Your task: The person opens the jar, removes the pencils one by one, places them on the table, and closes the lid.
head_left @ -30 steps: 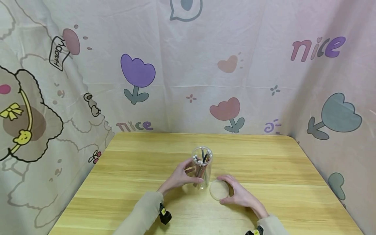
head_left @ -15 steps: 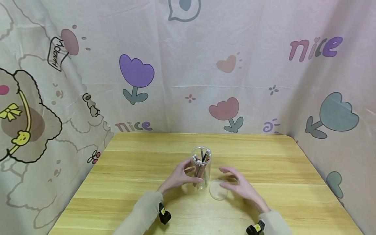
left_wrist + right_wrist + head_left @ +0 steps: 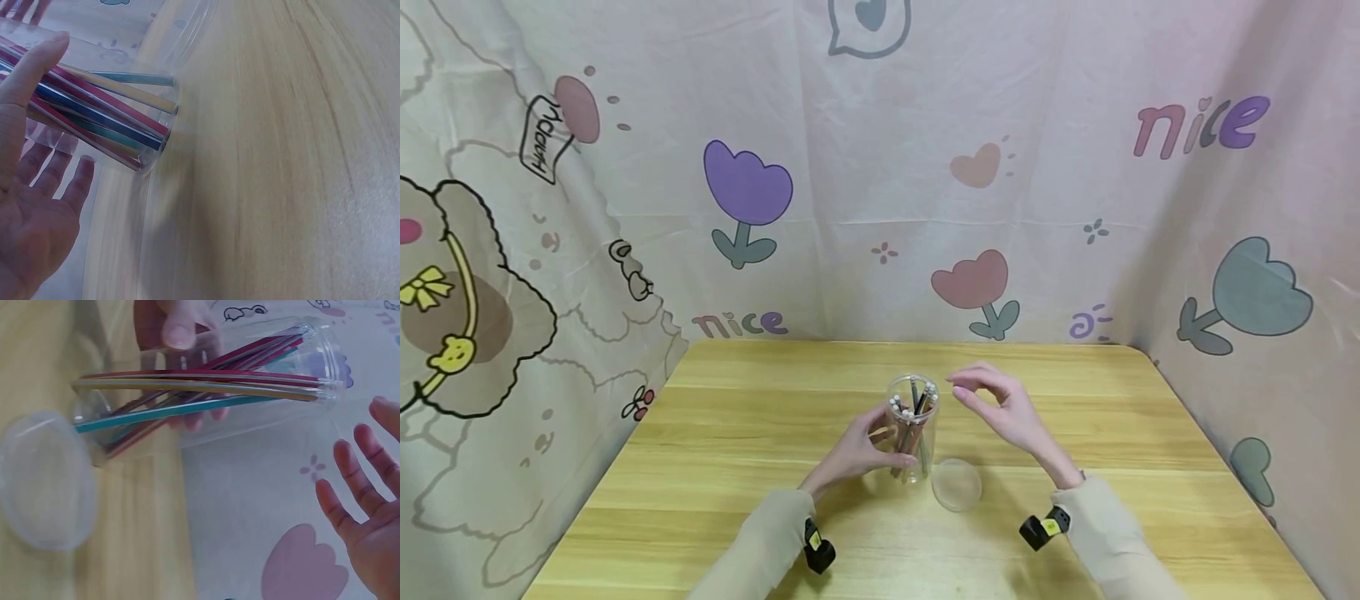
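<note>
A tall clear plastic jar (image 3: 929, 450) stands upright and uncovered on the wooden table. Inside it lean several coloured pencils (image 3: 181, 414), red, teal, blue and tan, with pale ends near the mouth. My left hand (image 3: 859, 446) holds the jar from the left, thumb on the near side and fingers round the far side. To the right of the jar's rim, my right hand (image 3: 1007, 408) hovers in the air with loosely bent fingers and nothing in them. A round translucent lid (image 3: 957, 485) lies flat on the table beside the jar's base.
The wood-grain table (image 3: 760, 392) reaches back to a printed cloth (image 3: 865, 167) that hangs behind it and along both sides. Each wrist wears a small black camera, such as the left camera (image 3: 818, 547).
My right hand has let go of the lid, lifted, and moved up and away to beside the jar's mouth. The lid stays on the table; the left hand keeps its hold.
</note>
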Available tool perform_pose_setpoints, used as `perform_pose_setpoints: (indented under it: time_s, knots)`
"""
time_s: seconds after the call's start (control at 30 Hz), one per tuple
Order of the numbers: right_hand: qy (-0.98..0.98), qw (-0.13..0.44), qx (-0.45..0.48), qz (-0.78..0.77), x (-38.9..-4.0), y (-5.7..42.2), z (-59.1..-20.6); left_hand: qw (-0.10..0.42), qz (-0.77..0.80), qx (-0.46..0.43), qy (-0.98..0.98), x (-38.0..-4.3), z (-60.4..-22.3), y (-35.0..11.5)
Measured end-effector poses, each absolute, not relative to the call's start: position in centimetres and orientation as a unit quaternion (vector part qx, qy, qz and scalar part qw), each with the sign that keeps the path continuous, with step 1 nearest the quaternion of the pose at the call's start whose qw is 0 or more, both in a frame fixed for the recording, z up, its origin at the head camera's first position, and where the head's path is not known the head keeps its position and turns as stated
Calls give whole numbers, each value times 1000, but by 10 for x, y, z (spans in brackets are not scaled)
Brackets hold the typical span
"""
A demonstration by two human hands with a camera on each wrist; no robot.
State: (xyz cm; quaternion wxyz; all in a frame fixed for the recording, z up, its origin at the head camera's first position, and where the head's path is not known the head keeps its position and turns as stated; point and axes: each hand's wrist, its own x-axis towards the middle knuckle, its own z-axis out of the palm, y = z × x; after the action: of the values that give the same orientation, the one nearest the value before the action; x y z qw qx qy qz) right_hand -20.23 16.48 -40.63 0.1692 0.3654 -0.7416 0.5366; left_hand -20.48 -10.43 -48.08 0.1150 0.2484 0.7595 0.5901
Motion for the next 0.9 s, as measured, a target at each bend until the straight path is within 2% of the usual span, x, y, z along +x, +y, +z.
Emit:
perform_pose_setpoints:
  time_s: [0.4,0.9]
  knots:
    - [-785,49,389,479,-212,160,-379,119,590,250,759,-204,-481,-104]
    - [-794,8,410,448,-217,158,-370,116,592,257,755,-206,-482,-104]
